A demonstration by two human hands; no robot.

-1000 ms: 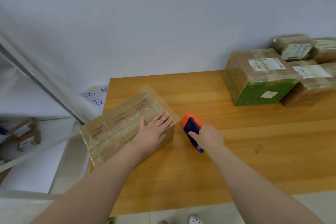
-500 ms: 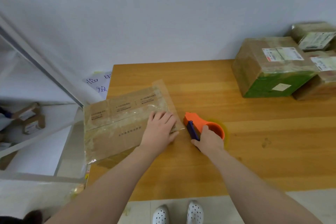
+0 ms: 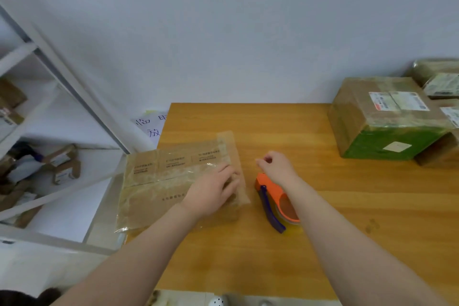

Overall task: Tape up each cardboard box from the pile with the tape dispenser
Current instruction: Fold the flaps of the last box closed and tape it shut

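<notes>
Head view: L hand (image 3: 213,191) flat, pressing cardboard box (image 3: 154,181); R hand (image 3: 278,167) curled over tape dispenser (image 3: 270,189) (grip unclear).

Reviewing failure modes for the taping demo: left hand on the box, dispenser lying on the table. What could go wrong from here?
1. The tape tail juts loose past the far right corner of the box; it may crease or stick to the table.
2. The box seems to overhang the table's left edge; pressure from the left hand could shift it.
3. The tape dispenser lies close beside the right forearm, below the right hand; a swing could knock it.
</notes>
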